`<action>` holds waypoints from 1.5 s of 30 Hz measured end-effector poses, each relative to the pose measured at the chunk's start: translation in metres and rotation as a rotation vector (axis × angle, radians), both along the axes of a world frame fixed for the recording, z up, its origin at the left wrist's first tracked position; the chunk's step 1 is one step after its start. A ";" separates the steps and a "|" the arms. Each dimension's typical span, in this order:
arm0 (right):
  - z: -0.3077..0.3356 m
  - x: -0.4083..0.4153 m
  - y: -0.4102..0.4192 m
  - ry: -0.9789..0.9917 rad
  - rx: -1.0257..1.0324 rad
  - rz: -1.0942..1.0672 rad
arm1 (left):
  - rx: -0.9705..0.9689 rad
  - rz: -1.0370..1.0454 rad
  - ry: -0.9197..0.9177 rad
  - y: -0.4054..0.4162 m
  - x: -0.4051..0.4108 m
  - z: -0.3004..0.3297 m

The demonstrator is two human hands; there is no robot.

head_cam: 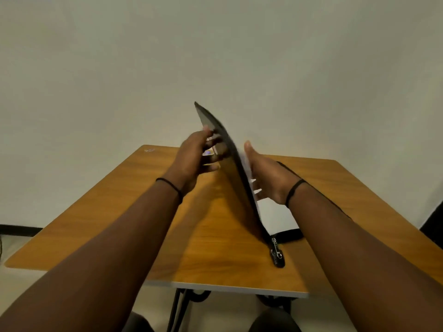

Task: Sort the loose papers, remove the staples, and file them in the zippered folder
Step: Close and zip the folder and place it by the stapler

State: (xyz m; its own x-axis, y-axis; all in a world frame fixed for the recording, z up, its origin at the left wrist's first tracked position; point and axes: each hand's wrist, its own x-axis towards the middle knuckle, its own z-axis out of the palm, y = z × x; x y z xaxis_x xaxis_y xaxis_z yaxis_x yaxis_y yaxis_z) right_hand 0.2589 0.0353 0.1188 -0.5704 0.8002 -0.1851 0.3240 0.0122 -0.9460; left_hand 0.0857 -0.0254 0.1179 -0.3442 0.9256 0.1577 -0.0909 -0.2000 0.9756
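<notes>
A black zippered folder (233,168) stands half open on the wooden table (115,212), its cover raised steeply and seen almost edge-on. My left hand (196,156) holds the raised cover near its top, thumb on the edge and fingers against its left face. My right hand (266,176) lies with straight fingers on the white papers (275,213) inside the folder, right of the cover. The zipper pull and tab (276,254) lie on the table at the folder's near corner. No staples show.
The table's near edge (227,289) runs just above my knees, with black metal legs under it. A plain pale wall rises behind the table. A dark object (434,226) stands at the far right edge.
</notes>
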 end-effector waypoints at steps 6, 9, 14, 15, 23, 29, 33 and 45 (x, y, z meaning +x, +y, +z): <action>0.017 0.078 0.035 0.545 -0.254 -0.130 | -0.016 -0.167 0.440 0.046 0.074 -0.060; 0.010 0.118 0.049 0.626 -0.304 -0.306 | -0.180 -0.200 0.755 0.058 0.084 -0.098; -0.030 0.169 0.069 0.409 -0.265 -0.659 | -0.326 -0.176 1.085 0.072 0.080 -0.125; -0.043 0.172 0.071 0.301 -0.256 -0.711 | -0.342 -0.167 1.130 0.075 0.079 -0.127; -0.102 0.136 0.075 0.096 -0.064 -0.802 | -0.365 -0.050 1.007 0.082 0.051 -0.126; -0.114 0.100 0.063 -0.856 0.577 -0.752 | -0.273 0.143 0.953 0.073 0.030 -0.131; -0.129 0.081 0.054 -0.939 0.736 -0.777 | -0.281 0.189 0.988 0.056 0.002 -0.135; -0.129 -0.019 -0.014 -0.584 1.178 -0.417 | -0.235 0.007 0.730 -0.021 -0.060 -0.133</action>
